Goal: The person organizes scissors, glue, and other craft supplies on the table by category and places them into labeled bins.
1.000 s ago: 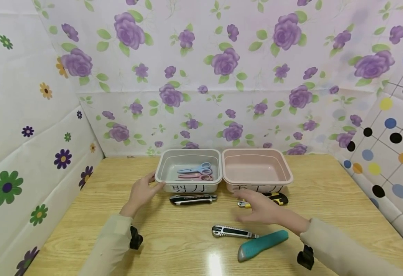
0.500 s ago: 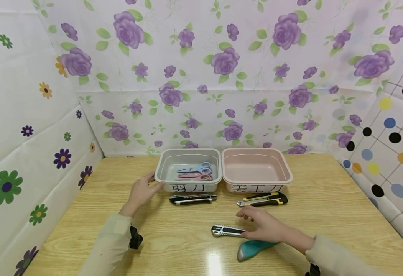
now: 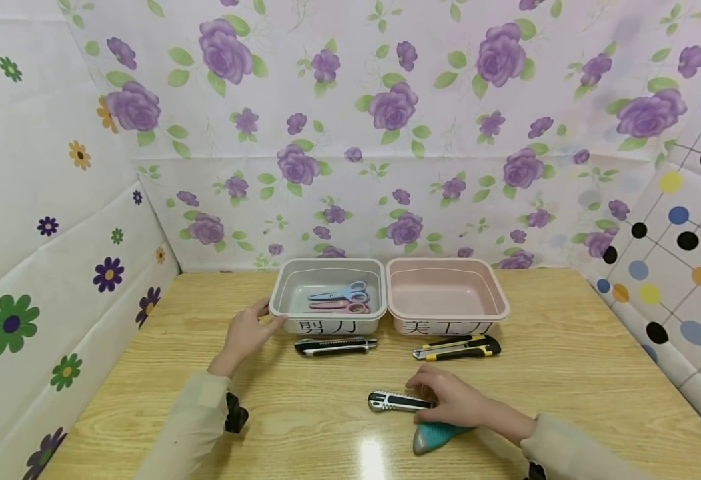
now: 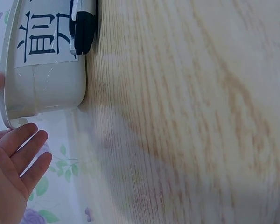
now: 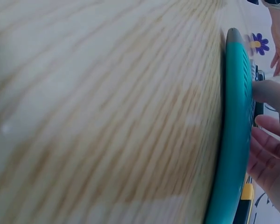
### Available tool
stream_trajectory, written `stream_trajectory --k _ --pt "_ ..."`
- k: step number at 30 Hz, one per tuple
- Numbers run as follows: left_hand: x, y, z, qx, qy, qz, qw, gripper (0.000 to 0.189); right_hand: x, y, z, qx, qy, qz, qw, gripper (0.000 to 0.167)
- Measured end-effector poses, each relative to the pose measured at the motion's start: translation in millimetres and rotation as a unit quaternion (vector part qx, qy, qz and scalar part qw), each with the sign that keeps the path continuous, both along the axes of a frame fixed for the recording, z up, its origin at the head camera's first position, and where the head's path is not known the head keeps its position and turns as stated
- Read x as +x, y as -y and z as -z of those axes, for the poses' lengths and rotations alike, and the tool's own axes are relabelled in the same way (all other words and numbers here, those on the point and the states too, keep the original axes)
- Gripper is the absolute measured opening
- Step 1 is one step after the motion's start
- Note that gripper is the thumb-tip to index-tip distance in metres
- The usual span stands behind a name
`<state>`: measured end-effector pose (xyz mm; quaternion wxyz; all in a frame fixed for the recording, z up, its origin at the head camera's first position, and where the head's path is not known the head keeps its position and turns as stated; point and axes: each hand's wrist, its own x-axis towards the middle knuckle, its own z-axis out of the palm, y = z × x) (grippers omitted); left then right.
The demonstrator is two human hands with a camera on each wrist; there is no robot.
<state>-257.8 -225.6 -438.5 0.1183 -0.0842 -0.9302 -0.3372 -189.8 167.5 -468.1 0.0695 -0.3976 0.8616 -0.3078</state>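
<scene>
A grey bin (image 3: 332, 323) holds blue and pink scissors (image 3: 339, 300). At its near left corner, my left hand (image 3: 248, 337) grips the rim, thumb at the front and fingers along the side; the left wrist view shows the same hand (image 4: 11, 168). My right hand (image 3: 452, 397) is around the right end of a silver-and-black utility knife (image 3: 395, 401), thumb on the near side and bent fingers on the far side, with a gap between the tips. This hand partly covers a teal utility knife (image 3: 437, 437). The right wrist view shows the teal knife (image 5: 235, 121) close up beside my right hand (image 5: 273, 144).
A pink bin (image 3: 446, 293) stands against the grey one on the right. Before the bins lie a black-and-white utility knife (image 3: 332, 346) and a yellow-and-black utility knife (image 3: 458, 347). Patterned cloth (image 3: 350, 133) surrounds the wooden table (image 3: 302, 413) at the back and sides.
My right hand has come from in front of the pink bin down to the silver-and-black utility knife, uncovering the yellow-and-black one. My left hand stays on the grey bin.
</scene>
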Motion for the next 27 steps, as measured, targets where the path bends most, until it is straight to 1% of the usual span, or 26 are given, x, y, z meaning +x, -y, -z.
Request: stream_trajectory --k 5,10,11,14,18,19,21,27 --pt "-0.2 0.0 0.2 -0.001 -0.006 -0.001 1.0000 0.059 0.4 3.1 1.7 -0.005 0.013 -0.006 0.9999 0.026" --pt "-0.7 -0.6 1.4 0.002 -0.009 0.000 1.0000 0.058 -0.5 3.7 3.7 -0.020 0.019 -0.026 0.9993 0.019" --pt "-0.9 -0.6 1.6 0.001 -0.010 0.001 0.9999 0.058 -0.9 3.8 4.0 -0.023 0.016 -0.030 0.9992 0.018" --pt "-0.7 -0.6 1.5 0.000 -0.013 0.003 0.9999 0.058 -2.8 3.6 5.8 -0.032 -0.013 -0.044 0.9984 0.017" --pt "-1.4 0.0 2.4 0.001 -0.014 0.003 0.9999 0.059 -3.2 4.4 4.6 -0.018 -0.024 -0.030 0.9991 0.016" --pt "-1.3 0.0 2.4 0.001 -0.013 0.003 0.9999 0.060 -3.0 4.8 3.3 -0.013 -0.015 -0.023 0.9995 0.016" --pt "-1.1 0.0 2.7 0.000 -0.012 0.004 0.9999 0.060 -2.8 5.1 1.6 -0.002 -0.011 -0.013 0.9999 0.016" --pt "1.9 -1.1 -1.2 0.002 -0.001 0.003 1.0000 0.061 -5.9 4.0 -1.4 0.004 -0.014 -0.011 0.9998 0.019"
